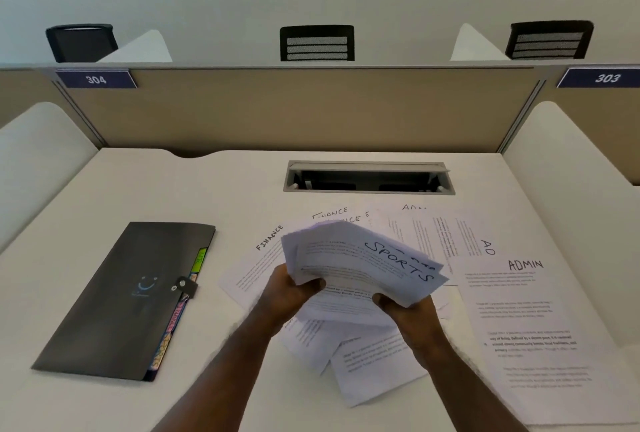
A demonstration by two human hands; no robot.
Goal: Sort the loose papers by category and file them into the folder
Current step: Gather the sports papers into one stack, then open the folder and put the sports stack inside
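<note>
1. We see the left hand (pixel 289 288) and the right hand (pixel 405 308) raised together above the white desk (pixel 207 189), each curled around the near edge of a small stack of white printed sheets marked "SPORTS" (pixel 367 263) in black handwriting.
2. The left thumb lies on top of the stack at its left corner; the right hand grips the right corner, its fingers hidden under the paper.
3. Under and behind the held stack, loose white sheets headed "FINANCE" (pixel 268 243) fan out toward the left and back.
4. Loose white sheets headed "ADMIN" (pixel 524 265) spread to the right, overlapping one another on the desk.
5. More loose printed pages (pixel 367 362) lie crumpled and overlapping just below the hands, their headings out of our sight.
6. The dark grey expanding folder with a snap-button strap (pixel 128 300) lies flat and closed, well to the left of the papers, with coloured tabs showing along its right edge.
7. A grey recessed cable tray (pixel 369 177) sits at the back of the desk, before a tan partition (pixel 298 109).
</note>
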